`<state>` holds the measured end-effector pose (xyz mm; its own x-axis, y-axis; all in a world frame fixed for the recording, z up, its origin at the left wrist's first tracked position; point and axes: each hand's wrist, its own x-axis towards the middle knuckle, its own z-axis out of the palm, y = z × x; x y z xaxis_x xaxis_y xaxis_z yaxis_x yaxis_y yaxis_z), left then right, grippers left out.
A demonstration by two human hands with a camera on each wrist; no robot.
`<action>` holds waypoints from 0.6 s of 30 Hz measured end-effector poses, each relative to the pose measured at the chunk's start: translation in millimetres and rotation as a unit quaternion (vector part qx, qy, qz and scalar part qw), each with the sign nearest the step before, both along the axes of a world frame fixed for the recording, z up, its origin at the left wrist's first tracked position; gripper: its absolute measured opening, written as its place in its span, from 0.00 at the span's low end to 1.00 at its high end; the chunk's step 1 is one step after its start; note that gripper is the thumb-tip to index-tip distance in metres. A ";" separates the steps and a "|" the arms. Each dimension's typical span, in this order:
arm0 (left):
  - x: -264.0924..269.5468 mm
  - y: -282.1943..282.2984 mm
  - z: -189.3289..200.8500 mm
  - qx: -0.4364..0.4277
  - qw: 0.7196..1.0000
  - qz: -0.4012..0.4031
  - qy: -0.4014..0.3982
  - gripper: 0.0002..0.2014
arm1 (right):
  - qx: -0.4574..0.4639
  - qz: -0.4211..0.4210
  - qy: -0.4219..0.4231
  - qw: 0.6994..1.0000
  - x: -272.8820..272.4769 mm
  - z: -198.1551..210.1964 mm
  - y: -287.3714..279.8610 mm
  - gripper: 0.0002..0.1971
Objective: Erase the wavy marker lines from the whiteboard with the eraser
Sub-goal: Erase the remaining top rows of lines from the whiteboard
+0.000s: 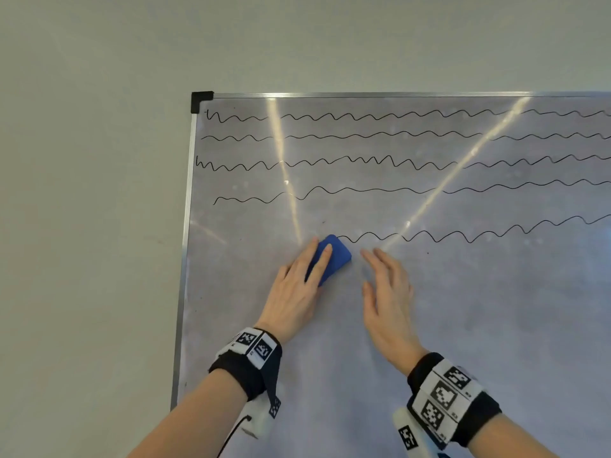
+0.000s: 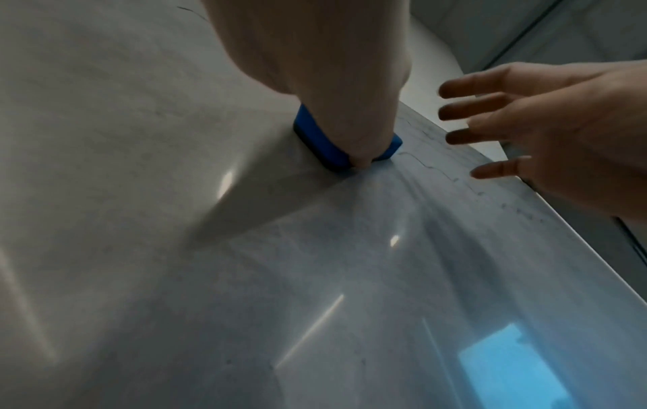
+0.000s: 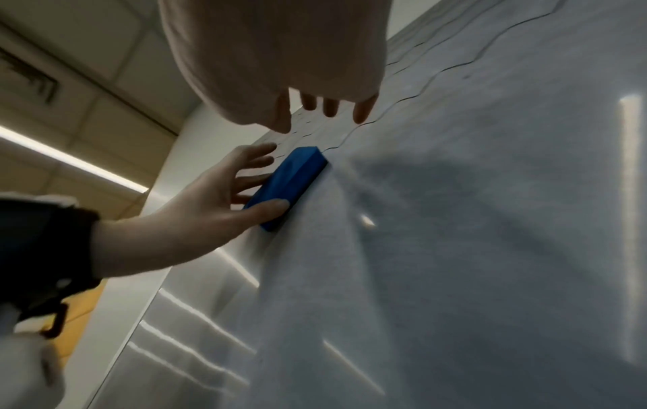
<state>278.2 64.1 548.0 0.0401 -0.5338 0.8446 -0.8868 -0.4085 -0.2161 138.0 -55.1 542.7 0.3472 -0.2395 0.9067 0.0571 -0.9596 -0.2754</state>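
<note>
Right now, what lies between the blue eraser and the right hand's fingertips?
Only a narrow strip of bare whiteboard, in the head view. The lowest wavy line runs from the blue eraser above that gap and the right hand.

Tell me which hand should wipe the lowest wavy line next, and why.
Left. The left hand grips the blue eraser, pressed flat on the whiteboard right at the left end of the lowest wavy line. The right hand is open beside it, holding nothing.
</note>
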 end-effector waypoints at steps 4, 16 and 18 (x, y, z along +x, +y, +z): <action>15.5 13.1 -1.1 -0.095 0.990 -0.067 0.085 0.38 | -0.145 -0.013 0.096 0.985 28.3 8.9 24.2 0.32; 48.5 82.4 -6.1 -0.123 0.986 -0.027 0.108 0.27 | -0.079 -0.015 0.071 0.994 96.0 11.0 66.1 0.25; 52.3 86.8 -4.6 -0.137 0.983 -0.025 0.122 0.28 | -0.072 -0.064 0.045 0.994 104.3 15.1 75.6 0.20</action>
<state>330.5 150.9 543.4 0.2381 -0.2947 0.9255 -0.9194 -0.3755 0.1170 242.3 20.5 557.8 0.4032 -0.1569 0.9016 -0.0873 -0.9873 -0.1328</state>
